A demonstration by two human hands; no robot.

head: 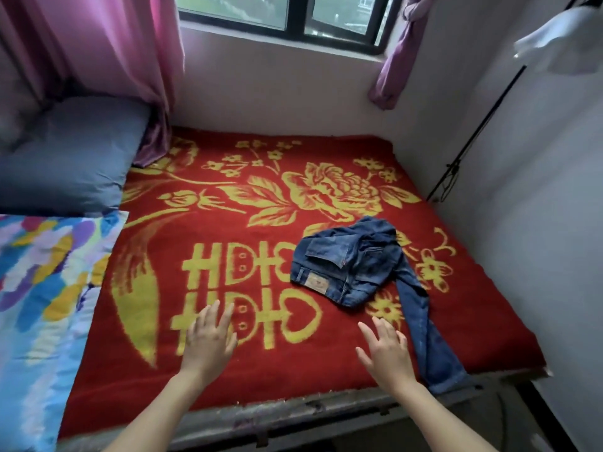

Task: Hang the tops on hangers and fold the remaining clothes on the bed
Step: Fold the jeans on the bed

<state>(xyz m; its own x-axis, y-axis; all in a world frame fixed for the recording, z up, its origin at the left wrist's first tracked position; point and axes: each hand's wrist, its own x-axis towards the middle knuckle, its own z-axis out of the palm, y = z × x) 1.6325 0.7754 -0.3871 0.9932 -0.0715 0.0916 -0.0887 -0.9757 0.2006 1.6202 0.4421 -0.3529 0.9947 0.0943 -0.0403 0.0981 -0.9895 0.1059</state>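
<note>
A pair of dark blue jeans lies crumpled on the red and yellow blanket of the bed, right of centre, with one leg trailing down to the bed's front edge. My left hand hovers flat over the blanket at the front, fingers straight and spread, holding nothing. My right hand is also flat and empty, just left of the trailing jeans leg and below the waistband. At the top right a white garment hangs by the wall.
A blue-grey pillow and a colourful quilt fill the bed's left side. Pink curtains hang at the back left, a window behind. A black thin stand leans on the right wall. The bed's grey front edge is near me.
</note>
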